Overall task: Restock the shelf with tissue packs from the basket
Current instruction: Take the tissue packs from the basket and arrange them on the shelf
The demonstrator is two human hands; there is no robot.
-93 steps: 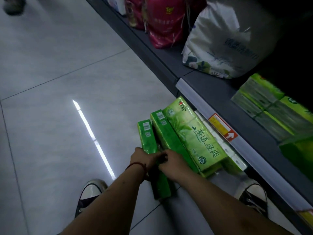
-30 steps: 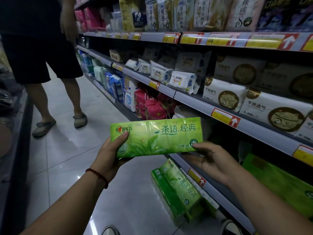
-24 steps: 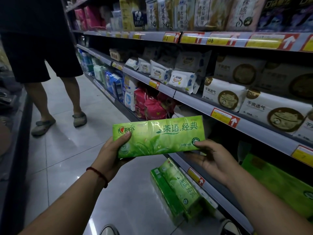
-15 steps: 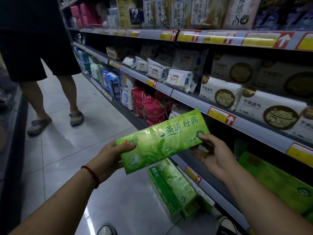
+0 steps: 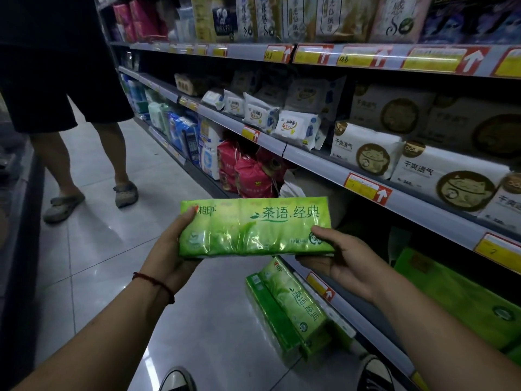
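I hold one green tissue pack (image 5: 253, 227) in front of me with both hands, at about the height of the gap between the bottom shelf (image 5: 363, 325) and the shelf above it (image 5: 310, 160). The pack lies level, long side across, with its printed face turned up toward me.

My left hand (image 5: 172, 249) grips the pack's left end. The thumb is pressed over the upper left corner of the front and the fingers are hidden behind the pack. A red cord bracelet (image 5: 153, 282) sits on that wrist. My right hand (image 5: 341, 261) grips the right end from below, with the thumb laid on the lower right of the front and the palm cupped under the bottom edge.

Under the held pack, a stack of the same green packs (image 5: 290, 303) rests on the tiled floor (image 5: 93, 263), just beside the front rail of the bottom shelf. More green packs (image 5: 462, 294) lie on that bottom shelf to the right, behind my right forearm.

The shelf above carries white packs with a round cat emblem (image 5: 363, 152), and smaller white wipe packs (image 5: 296, 127) further left. Pink packs (image 5: 251, 176) stand on the lowest level further down the aisle. The toes of my two shoes (image 5: 177, 380) show at the bottom edge. Another person in dark shorts and sandals (image 5: 93, 131) stands in the aisle to the left, well apart from my hands.
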